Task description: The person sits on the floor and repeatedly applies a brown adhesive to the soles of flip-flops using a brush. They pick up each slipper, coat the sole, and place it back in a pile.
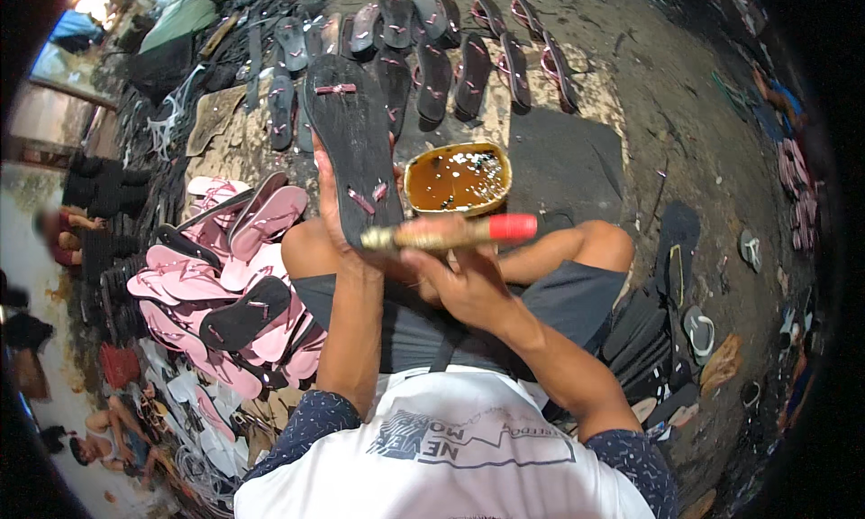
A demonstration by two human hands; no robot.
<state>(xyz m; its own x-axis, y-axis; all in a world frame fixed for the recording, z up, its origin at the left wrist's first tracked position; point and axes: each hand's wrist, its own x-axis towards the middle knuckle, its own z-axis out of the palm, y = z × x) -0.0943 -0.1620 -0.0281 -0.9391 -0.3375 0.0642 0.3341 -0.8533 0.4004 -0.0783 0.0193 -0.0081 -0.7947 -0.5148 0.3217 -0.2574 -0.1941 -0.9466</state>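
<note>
My left hand [334, 223] is wrapped around a black sandal sole [353, 132], held upright in front of me. Short pink strap ends show on its face, one near the toe and a pair near the heel. In my right hand [468, 280] is a brush [441, 235] with a red-tipped handle, lying across the heel end of the sole. Its bristle end is at the sole's lower edge; I cannot tell whether they touch. Just beyond the brush stands a yellowish tub [410, 181] of amber-brown liquid [458, 184].
Several dark sandals [471, 73] with pink straps lie in rows at the far side. A heap of pink and black sandals [212, 285] sits at my left. Right of the tub lies a dark flat sheet [568, 168]. Other people [117, 447] are at the left edge.
</note>
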